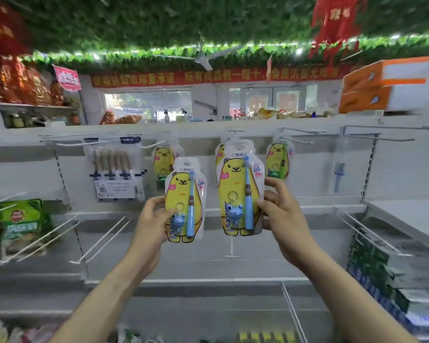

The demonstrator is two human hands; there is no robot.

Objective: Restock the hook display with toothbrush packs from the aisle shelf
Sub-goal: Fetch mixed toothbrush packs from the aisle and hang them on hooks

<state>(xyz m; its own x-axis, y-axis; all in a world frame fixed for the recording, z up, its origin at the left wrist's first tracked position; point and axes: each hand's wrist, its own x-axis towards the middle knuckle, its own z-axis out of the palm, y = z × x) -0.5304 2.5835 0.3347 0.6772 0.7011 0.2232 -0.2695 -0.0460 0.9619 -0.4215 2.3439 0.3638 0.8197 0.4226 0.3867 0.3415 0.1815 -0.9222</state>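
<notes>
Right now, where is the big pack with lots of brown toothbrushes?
In the head view, the brown toothbrush pack hangs on the top-left hooks, just left of a hanging yellow bear pack, above the left hand.

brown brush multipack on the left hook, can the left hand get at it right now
Probably not yet. Nothing stands between the left hand and the brown brush multipack, but its grip is full with a bear toothbrush pack, which it would need to hang first.
</notes>
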